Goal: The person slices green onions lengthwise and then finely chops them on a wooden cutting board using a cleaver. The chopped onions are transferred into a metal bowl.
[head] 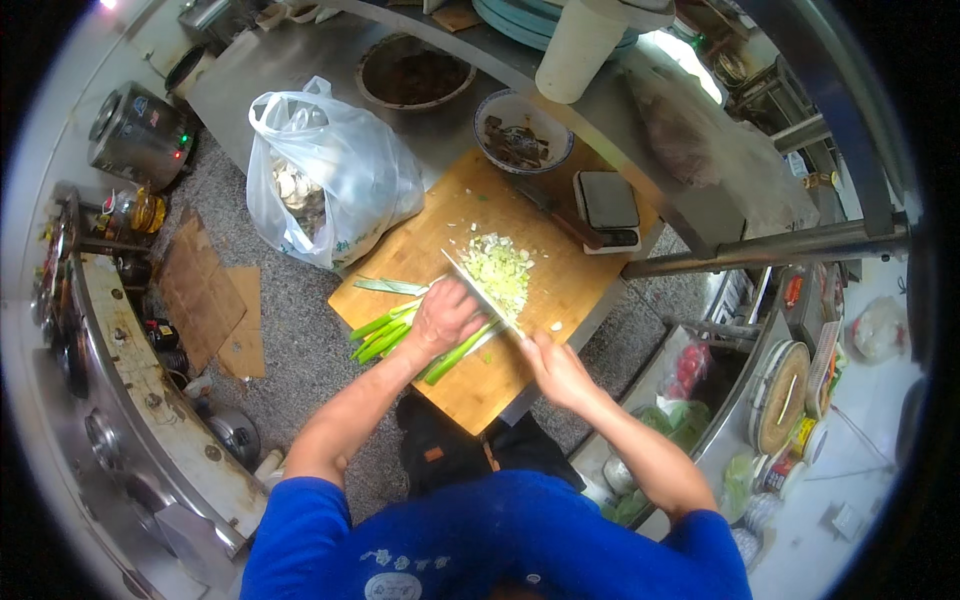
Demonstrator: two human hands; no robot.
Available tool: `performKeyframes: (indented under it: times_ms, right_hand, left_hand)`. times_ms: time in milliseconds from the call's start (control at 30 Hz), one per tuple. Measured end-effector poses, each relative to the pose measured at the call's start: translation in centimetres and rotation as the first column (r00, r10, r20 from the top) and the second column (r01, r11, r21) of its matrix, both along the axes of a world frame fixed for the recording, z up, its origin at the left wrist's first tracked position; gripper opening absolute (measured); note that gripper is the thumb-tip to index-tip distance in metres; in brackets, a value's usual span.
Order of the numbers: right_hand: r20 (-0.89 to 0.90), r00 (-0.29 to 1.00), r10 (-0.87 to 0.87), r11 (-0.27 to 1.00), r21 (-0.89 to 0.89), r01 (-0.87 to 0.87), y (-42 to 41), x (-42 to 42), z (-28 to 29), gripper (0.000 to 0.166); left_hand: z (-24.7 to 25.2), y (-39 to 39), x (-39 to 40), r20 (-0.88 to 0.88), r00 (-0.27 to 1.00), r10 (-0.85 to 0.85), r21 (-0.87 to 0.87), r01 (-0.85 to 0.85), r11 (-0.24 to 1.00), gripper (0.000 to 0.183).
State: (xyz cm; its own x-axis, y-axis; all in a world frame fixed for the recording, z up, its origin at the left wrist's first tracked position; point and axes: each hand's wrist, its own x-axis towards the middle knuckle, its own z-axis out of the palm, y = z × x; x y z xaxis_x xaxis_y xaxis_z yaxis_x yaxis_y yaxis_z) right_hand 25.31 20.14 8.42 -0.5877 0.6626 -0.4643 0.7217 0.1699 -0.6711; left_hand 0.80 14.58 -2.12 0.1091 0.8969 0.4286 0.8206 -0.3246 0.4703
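Note:
On a wooden cutting board (450, 202) lies a bunch of green onions (386, 331), its green ends pointing towards the lower left. My left hand (445, 315) presses down over the stalks with curled fingers, close beside the blade. A kitchen knife (480, 291) is in my right hand (553, 369), its blade slanting up and left across the board. The handle is hidden inside my fist. Just beyond the blade sits a heap of chopped green onion (499, 270), with a few bits scattered about it.
A white plastic bag (367, 180) stands left of the board. Behind are a patterned bowl (559, 146) and a wide basin (415, 101). A second knife (559, 217) lies near a kitchen scale (607, 201). A metal shelf bar (637, 161) crosses above the board's far right.

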Motion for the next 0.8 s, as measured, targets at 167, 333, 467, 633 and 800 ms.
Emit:
performKeyframes:
  times_ms: [167,333,467,633,800]
  right_hand:
    - [0.053,0.997,0.048,0.999,0.008,-0.048,0.7,-2.0,0.1,0.05]
    - [0.02,1.0,0.004,0.999,-0.038,-0.003,0.6,-1.1,-0.9,0.052]
    - [0.055,0.998,0.043,0.997,-0.064,-0.039,0.9,-2.0,0.1,0.054]
    - [-0.095,0.995,0.011,0.999,0.051,-0.006,-1.0,-0.4,-3.2,0.055]
    - [-0.016,1.0,0.009,1.0,-0.024,-0.009,1.1,-2.7,-4.9,0.058]
  left_hand:
    - [-0.2,-0.6,0.3,0.026,1.0,-0.005,-0.048,0.006,0.999,0.036]
    - [-0.6,-0.5,0.1,0.002,1.0,0.018,0.012,-0.018,1.0,0.033]
    - [0.2,-0.7,0.2,0.029,1.0,0.0,0.022,0.0,1.0,0.033]
    - [-0.3,-1.4,0.3,0.024,1.0,0.003,0.037,-0.004,0.999,0.031]
    - [1.8,-2.0,0.9,-0.07,0.986,0.154,-0.121,-0.161,0.979,0.058]
